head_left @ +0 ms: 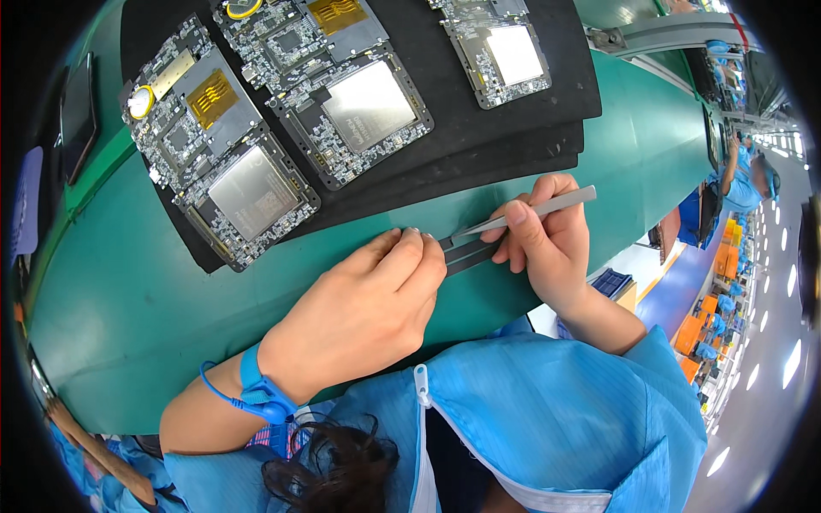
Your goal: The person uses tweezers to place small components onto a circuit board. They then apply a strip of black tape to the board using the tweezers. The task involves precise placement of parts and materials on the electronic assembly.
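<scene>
My right hand [547,238] is closed around a pair of metal tweezers [560,203]. The tweezers' tips point left, down onto a small dark strip [470,255] lying at the front of the green table. My left hand [376,295] is closed, its fingertips pinching the left end of that strip; the fingers hide this end. What the strip is made of cannot be told. Beyond my hands lie several circuit boards with metal shields: one at the left [256,192], one in the middle [368,103], one at the right [513,56].
A layered black mat [479,141] lies under the boards on the green table [633,128]. A blue wrist strap [261,393] with a cord circles my left wrist. At the far left is a dark flat device [79,120]. Another person [748,179] is in the distance at right.
</scene>
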{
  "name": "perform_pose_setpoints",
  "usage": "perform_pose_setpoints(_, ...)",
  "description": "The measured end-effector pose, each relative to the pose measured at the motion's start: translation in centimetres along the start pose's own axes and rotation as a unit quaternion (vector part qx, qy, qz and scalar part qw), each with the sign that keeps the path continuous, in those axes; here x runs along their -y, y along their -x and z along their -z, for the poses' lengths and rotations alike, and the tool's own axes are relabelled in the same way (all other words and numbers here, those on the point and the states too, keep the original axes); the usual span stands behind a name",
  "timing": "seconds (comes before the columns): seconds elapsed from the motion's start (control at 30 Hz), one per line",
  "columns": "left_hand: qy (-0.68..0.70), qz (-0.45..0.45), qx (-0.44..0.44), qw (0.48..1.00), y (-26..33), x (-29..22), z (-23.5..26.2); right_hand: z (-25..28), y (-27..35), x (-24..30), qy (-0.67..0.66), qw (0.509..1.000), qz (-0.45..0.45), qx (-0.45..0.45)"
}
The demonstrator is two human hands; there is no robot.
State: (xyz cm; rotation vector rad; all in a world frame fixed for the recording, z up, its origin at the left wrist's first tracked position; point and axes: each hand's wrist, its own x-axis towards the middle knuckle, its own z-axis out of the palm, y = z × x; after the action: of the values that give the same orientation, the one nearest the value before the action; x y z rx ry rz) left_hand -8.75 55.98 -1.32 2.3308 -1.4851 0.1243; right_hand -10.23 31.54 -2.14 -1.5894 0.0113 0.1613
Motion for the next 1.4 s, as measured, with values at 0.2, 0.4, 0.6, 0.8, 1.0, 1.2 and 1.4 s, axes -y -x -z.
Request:
perform_pose_setpoints(0.2,-0.002,-0.003,0.001,1.000,0.1,0.1,-0.1,-0.2,-0.6,0.5,0.011,0.999,-0.031,0.000)
perform_pose_setpoints(0.4,-0.002,-0.002,0.000,1.000,0.2,0.1,-0.1,0.3,-0.8,0.5,-0.002,0.999,-0.053,-0.002)
perform_pose_setpoints(0.6,-0.006,-0.005,0.005,1.000,0.3,0.1,0.0,0.0,-0.8,0.7,0.004,0.998,-0.061,0.008)
perform_pose_setpoints(0.8,-0.011,-0.007,0.004,1.000,0.2,0.0,-0.2,0.0,-0.3,0.1,-0.024,1.000,-0.019,-0.003)
perform_pose_setpoints(1.0,-0.003,0.017,-0.028,0.999,0.8,-0.5,0.2,-0.3,-2.3,1.9,-0.108,0.986,0.121,0.031)
perform_pose_setpoints(1.2,-0.106,0.186,-0.209,0.954,3.6,0.7,4.4,-6.9,-9.2,8.0,-0.009,0.994,0.059,0.090)
perform_pose_setpoints(1.4,-0.215,0.204,-0.213,0.931,5.8,2.0,3.6,-12.2,-12.8,7.7,-0.039,0.981,0.041,0.187)
